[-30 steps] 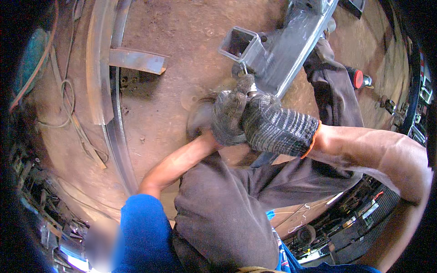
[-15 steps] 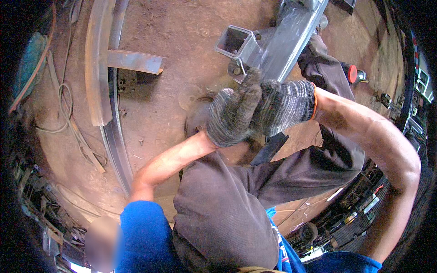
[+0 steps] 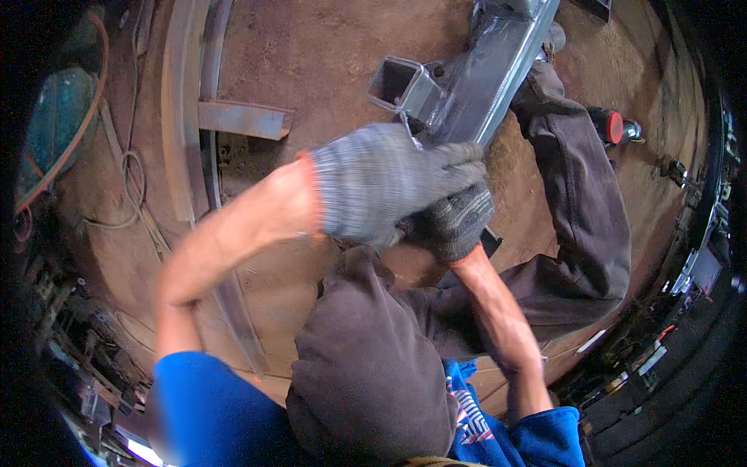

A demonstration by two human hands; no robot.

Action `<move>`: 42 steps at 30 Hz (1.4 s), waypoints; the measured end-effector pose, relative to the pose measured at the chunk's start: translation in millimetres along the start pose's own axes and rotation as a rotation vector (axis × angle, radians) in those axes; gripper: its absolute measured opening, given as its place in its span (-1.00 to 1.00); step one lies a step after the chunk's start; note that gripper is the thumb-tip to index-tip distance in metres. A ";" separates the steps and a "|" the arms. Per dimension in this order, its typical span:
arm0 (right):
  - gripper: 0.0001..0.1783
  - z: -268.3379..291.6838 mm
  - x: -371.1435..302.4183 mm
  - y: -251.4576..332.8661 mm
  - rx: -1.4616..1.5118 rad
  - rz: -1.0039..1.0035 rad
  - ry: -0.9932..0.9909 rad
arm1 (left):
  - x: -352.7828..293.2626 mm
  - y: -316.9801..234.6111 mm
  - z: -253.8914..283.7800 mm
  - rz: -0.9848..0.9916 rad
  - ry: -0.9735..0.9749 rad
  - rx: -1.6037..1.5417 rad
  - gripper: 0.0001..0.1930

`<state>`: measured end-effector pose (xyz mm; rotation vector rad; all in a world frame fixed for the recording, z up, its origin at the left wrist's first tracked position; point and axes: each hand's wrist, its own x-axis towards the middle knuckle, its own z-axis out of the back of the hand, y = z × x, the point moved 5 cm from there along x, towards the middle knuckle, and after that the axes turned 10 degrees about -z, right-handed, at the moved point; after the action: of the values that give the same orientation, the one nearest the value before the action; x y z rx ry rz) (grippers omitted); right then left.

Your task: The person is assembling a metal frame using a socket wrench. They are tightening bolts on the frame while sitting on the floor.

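My left hand point(image 3: 381, 183), in a grey knitted glove with an orange cuff, reaches across the front of the steel piece. Its fingers look stretched out to the right, a little blurred, over my right hand point(image 3: 459, 222). My right hand wears a darker matching glove and seems closed; whatever lies in it is hidden beneath both gloves. Just beyond them is a grey steel beam point(image 3: 494, 70), slanting away to the upper right. A short square tube point(image 3: 401, 84) is joined to its left side, with a thin metal rod point(image 3: 405, 124) showing beside my left glove.
Long steel angle bars point(image 3: 180, 117) lie on the brown floor at left, with a short flat steel piece point(image 3: 245, 118) sticking out. Cables point(image 3: 132, 187) coil farther left. My bent leg point(image 3: 580, 179) frames the right side; a red-capped cylinder point(image 3: 612, 126) lies beyond it.
My left hand has swung up and right, now crossing over my right hand. My right hand has dropped lower, its forearm drawn in toward my body. The view has shifted slightly.
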<state>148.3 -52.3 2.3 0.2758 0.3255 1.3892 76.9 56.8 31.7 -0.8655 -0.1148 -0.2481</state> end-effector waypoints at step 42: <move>-0.82 27.6 59.2 23.1 -0.233 0.582 0.728 | -92.0 23.5 -86.7 0.481 -1.028 -0.671 -0.62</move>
<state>146.7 9.8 32.8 -0.3778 0.7112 2.0628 -5.8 20.7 -59.9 -1.5902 -0.8000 0.6740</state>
